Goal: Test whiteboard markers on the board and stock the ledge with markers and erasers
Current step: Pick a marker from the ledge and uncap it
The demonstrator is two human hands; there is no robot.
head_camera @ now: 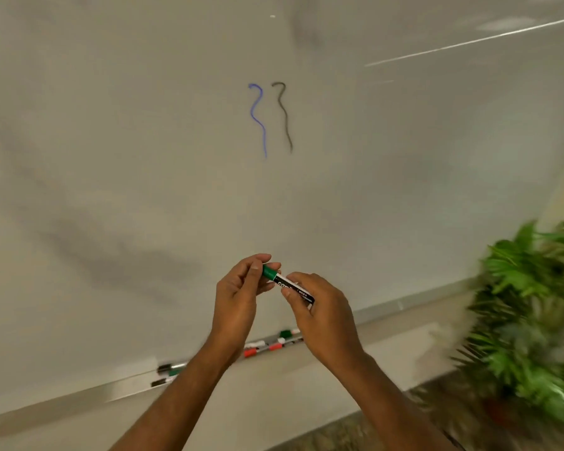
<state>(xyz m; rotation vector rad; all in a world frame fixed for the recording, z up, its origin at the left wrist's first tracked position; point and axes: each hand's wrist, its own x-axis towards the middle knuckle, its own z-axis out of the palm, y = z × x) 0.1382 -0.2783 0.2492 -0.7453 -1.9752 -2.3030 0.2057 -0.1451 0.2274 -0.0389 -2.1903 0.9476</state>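
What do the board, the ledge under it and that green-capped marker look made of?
Board: glossy white, likely coated steel or melamine; it reflects bright streaks. Ledge: probably aluminium, grey with dull sheen. Green-capped marker: seemingly plastic, smooth cap, printed barrel.

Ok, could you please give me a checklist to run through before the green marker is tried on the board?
1. Grip: the right hand holds the green marker: ok.
2. Cap: the left hand pinches the green cap: ok.
3. Tip exposed: not ok, cap still seated.
4. Space: bare whiteboard beside the blue squiggle and black squiggle: ok.
5. Ink flows: cannot tell.
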